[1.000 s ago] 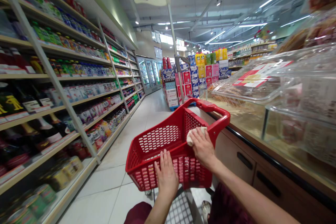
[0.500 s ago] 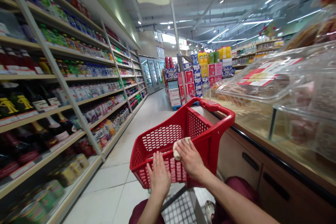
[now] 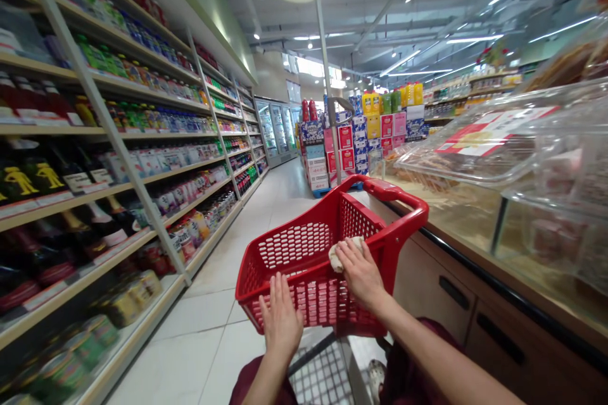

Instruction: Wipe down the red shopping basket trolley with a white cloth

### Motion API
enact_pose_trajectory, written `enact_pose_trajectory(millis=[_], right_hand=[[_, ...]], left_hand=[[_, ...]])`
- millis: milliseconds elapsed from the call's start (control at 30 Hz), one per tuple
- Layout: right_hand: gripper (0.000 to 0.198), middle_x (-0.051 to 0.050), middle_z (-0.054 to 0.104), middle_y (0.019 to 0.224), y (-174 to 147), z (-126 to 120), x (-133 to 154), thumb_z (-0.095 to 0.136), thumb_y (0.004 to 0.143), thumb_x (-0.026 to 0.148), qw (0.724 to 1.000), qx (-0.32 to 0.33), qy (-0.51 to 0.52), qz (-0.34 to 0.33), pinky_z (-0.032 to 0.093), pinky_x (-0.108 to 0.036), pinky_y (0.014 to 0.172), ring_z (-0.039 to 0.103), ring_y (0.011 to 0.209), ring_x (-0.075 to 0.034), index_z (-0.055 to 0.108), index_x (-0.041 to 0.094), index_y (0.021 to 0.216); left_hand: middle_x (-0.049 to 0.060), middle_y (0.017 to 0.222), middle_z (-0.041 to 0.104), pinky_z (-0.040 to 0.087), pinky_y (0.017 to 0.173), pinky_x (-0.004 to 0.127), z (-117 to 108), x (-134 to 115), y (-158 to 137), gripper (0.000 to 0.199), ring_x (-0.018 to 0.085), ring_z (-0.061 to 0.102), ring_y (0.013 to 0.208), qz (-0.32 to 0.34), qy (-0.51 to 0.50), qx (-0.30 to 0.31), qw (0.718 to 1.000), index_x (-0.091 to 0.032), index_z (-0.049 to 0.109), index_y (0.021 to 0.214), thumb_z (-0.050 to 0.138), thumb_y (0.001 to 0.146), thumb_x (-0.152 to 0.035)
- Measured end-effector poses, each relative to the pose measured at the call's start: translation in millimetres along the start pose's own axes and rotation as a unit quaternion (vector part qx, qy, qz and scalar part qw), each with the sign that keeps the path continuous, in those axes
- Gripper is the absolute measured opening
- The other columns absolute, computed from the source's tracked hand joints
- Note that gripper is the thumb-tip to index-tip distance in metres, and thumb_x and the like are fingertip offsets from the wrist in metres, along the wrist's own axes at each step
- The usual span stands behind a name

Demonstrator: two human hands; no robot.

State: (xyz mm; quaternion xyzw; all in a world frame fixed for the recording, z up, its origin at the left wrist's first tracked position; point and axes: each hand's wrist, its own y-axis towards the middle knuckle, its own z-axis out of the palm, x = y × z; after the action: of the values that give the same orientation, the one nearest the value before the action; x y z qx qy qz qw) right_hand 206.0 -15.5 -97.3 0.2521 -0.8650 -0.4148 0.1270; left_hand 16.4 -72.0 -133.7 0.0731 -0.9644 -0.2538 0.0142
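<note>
A red plastic shopping cart (image 3: 289,245) with perforated basket walls stands right in front of me. My right hand (image 3: 361,272) presses a crumpled whitish cloth (image 3: 338,257) against the near top rim of the basket, its fingers lying over the cloth. Farther left, my left hand (image 3: 281,316) rests with its fingers stretched flat on the near side wall, holding nothing. The cart's handle (image 3: 403,193) is to the right, beyond my right hand. Part of the cart's lower frame is hidden behind my forearms.
Shelves of drinks and bottles (image 3: 156,139) line the left side. To the right is a display counter (image 3: 475,266) with clear plastic food packs (image 3: 475,139). A pole with a sign (image 3: 323,44) and stacked boxes (image 3: 344,145) stand ahead on the tiled floor (image 3: 204,310).
My right hand has slid the cloth right and slightly up along the rim, toward the handle. My left hand has shifted slightly left and stays flat on the basket wall.
</note>
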Motion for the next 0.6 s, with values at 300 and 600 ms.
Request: enact_pose_trajectory(millis=[300,600], right_hand=[[0.04,-0.005,0.044,0.129,6.9,4.7,1.8,0.039,0.082,0.013,0.995,0.085,0.031,-0.048,0.018,-0.04,0.104,0.03,0.124,-0.02,0.047,0.017,0.122],[0.04,-0.006,0.047,0.127,20.3,4.7,-17.7,0.036,0.082,0.012,0.992,0.125,0.02,0.018,0.019,-0.041,0.103,0.033,0.123,-0.022,0.049,0.016,0.12]], left_hand=[[0.009,0.138,0.031,0.009,0.104,0.051,-14.2,6.6,12.6,0.062,0.022,0.021,0.128,0.017,0.009,0.042,0.999,-0.012,0.027,0.131,0.036,0.07,-0.014],[0.009,0.14,0.027,0.012,0.104,0.048,-14.3,22.2,11.5,0.066,0.021,0.018,0.129,-0.013,0.024,0.061,0.998,-0.01,0.023,0.132,0.035,0.067,-0.011]])
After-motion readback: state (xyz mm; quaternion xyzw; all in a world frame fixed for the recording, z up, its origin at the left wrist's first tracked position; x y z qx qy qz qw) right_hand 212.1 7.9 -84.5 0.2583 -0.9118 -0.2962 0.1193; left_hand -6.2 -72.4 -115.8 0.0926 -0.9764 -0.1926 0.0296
